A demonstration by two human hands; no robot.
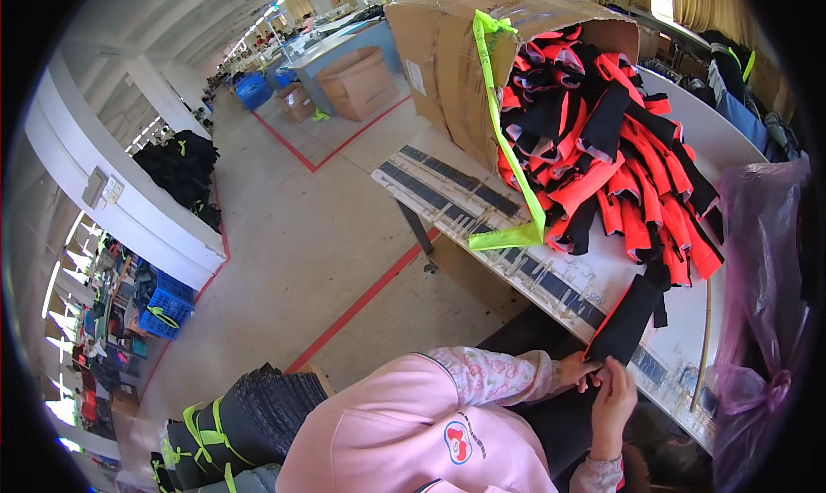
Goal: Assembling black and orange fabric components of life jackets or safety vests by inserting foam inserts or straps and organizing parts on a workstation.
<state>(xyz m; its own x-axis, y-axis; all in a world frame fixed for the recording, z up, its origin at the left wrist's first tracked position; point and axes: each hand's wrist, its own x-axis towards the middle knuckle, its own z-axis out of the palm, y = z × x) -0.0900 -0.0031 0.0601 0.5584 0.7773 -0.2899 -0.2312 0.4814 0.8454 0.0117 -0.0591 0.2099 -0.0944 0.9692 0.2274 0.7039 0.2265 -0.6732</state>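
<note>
A black fabric piece (619,328) with a red-orange edge lies across the near edge of the white table (688,308). My left hand (570,370), in a floral sleeve, is closed on its lower end. Beside it, my right hand (613,407) has its fingers bent and drawn together at the same end; what they pinch is too small to make out. Farther up the table, a heap of black and red-orange fabric pieces (632,175) spills from a tipped cardboard box (456,80). A neon-yellow strip (508,153) hangs over the box's opening.
A knotted pinkish plastic bag (757,321) hangs at the table's right. Bundled dark fabric stacks (249,420) tied with neon strips stand at lower left. Beyond the red floor lines are a white pillar (129,209), a dark pile (178,170) and an open carton (357,82).
</note>
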